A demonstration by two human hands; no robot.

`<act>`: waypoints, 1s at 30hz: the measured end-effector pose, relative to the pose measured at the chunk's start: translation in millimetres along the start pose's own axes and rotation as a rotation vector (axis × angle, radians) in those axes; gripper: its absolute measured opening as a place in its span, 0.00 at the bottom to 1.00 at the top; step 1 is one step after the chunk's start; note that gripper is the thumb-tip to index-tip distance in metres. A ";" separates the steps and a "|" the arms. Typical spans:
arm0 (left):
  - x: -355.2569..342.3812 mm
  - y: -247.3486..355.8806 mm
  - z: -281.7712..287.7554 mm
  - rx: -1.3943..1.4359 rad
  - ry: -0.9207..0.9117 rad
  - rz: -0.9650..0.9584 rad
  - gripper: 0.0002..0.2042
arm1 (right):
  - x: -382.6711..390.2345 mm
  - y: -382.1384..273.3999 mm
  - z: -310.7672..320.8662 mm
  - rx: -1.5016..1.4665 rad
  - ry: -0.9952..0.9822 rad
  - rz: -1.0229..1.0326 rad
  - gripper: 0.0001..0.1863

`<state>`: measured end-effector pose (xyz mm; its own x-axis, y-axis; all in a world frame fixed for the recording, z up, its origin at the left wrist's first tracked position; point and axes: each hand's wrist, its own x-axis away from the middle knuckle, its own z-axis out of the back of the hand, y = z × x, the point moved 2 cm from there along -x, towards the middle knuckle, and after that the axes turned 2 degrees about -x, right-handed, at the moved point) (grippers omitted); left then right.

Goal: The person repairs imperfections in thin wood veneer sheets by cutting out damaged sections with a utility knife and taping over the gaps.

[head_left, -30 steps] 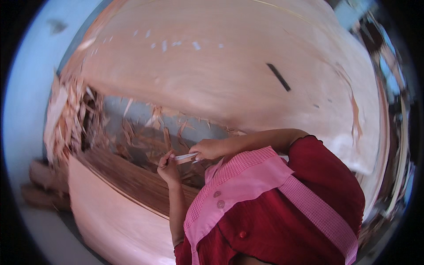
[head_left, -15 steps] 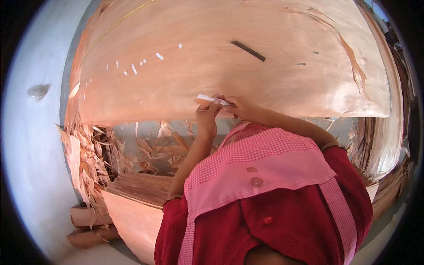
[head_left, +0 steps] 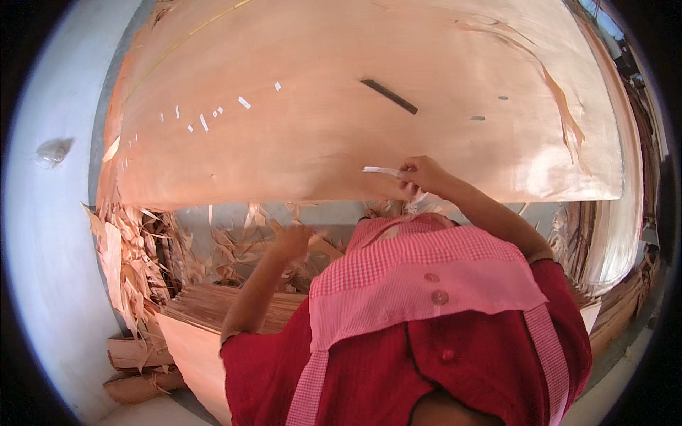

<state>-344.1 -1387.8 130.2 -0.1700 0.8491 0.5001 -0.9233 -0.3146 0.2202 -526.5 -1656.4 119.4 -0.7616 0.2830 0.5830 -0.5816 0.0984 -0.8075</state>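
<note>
My right hand (head_left: 424, 176) is closed over the near part of a wood veneer sheet, pinching a narrow white strip (head_left: 380, 170). One end of the strip points left from the fingertips; another whitish bit hangs below the hand. Off the near edge, lower and to the left, my left hand (head_left: 293, 243) is smeared by motion, its fingers unclear. The large pale orange-brown veneer sheet (head_left: 284, 153) lies in front of me. On it rests a dark flat bar (head_left: 388, 96), and to its left are several small white pieces (head_left: 204, 122).
Two small dark pieces (head_left: 477, 118) and a torn veneer sliver (head_left: 561, 113) lie on the sheet's right side. A thin yellow strip (head_left: 220, 23) crosses the far left. Veneer scraps (head_left: 131, 266) heap at left, beside a veneer stack (head_left: 213, 305) near me. A pale wall-like surface runs along the left.
My hands have parted: the right moved right with the white strip, while the left let go and dropped down-left off the sheet's edge. The view has shifted slightly.
</note>
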 end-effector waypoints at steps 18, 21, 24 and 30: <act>-240.8 -45.6 88.8 -0.210 0.701 -0.338 0.23 | -166.2 -62.4 -21.8 -0.657 0.283 0.062 0.10; -239.7 -42.5 100.1 -0.211 0.646 -0.297 0.23 | -129.7 -60.8 19.3 0.763 0.746 0.216 0.09; -251.9 -34.3 114.6 -0.123 0.636 -0.182 0.20 | -101.2 -19.3 85.6 -0.017 0.658 0.127 0.09; -289.8 60.6 107.1 -0.083 0.689 -0.396 0.20 | -94.2 -26.5 113.0 -0.280 0.511 -0.056 0.09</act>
<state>-313.9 -1698.4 88.3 0.0263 0.9710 -0.2377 -0.9777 0.0745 0.1961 -471.6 -1793.5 96.0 -0.4567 0.6876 0.5645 -0.4663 0.3554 -0.8101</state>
